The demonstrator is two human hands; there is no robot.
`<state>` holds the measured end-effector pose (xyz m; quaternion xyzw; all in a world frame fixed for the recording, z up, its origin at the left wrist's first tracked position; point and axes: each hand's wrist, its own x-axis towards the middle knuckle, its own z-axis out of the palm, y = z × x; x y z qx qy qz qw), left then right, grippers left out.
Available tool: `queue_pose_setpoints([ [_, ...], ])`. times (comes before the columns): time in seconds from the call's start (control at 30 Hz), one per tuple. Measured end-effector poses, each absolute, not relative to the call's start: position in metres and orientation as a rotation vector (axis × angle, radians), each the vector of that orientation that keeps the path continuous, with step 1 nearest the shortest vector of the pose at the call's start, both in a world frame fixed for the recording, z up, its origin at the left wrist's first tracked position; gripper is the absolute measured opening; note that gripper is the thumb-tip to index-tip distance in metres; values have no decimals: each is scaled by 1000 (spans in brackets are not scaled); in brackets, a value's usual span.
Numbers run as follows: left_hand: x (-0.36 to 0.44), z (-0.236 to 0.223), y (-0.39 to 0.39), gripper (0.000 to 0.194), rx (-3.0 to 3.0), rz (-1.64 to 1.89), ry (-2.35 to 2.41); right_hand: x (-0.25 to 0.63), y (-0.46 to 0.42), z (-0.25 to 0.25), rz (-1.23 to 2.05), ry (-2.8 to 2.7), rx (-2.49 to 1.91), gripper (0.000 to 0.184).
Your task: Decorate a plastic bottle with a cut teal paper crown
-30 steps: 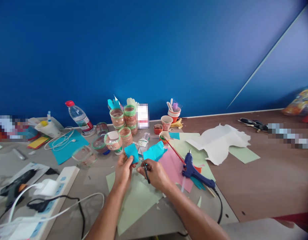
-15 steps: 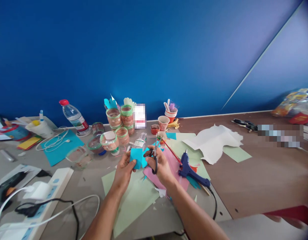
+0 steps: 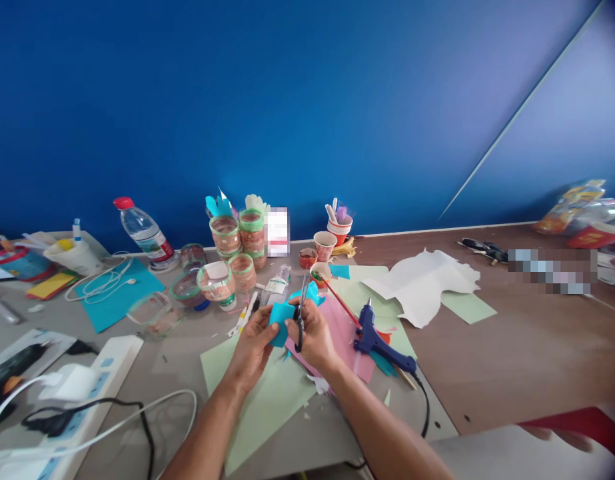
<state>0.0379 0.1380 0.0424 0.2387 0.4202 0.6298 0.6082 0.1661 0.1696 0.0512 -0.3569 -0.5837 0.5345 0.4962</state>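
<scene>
Between thumb and fingers, my left hand (image 3: 254, 340) pinches a small piece of bright blue paper (image 3: 281, 325). My right hand (image 3: 316, 337) is wrapped round the handles of a pair of scissors (image 3: 300, 327), whose blades point up and away from me. The scissors are right beside the paper's right edge; whether the blades touch it I cannot tell. More blue paper (image 3: 314, 294) lies just behind my right hand. Under both hands are a pale green sheet (image 3: 267, 407) and a pink sheet (image 3: 344, 333).
A blue glue gun (image 3: 374, 337) lies to the right near crumpled white paper (image 3: 427, 283). Decorated cups (image 3: 224, 233) and a water bottle (image 3: 146, 233) stand at the back left. A power strip (image 3: 107, 373) with cables occupies the front left.
My hands have come closer together. The blue paper has shifted slightly right and now tilts, while the scissors have moved left to its edge.
</scene>
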Motion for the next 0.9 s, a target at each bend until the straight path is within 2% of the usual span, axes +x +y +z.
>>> queue_pose_setpoints([
  [0.27,36,52,136,43,532,1498,972,162,167,42,1338,-1396,-883,27],
  [0.4,38,54,131,58,647,1454,822,165,168,52,1306,-1349,-907,20],
  [0.53,46,50,129,75,715,1426,785,166,170,55,1229,-1298,-949,21],
  [0.6,49,45,130,67,732,1420,830,165,170,53,1262,-1273,-944,23],
  [0.73,51,38,135,38,658,1505,959,161,168,45,1364,-1258,-885,27],
  [0.9,42,46,142,28,440,1665,1001,162,163,48,1447,-1321,-868,34],
])
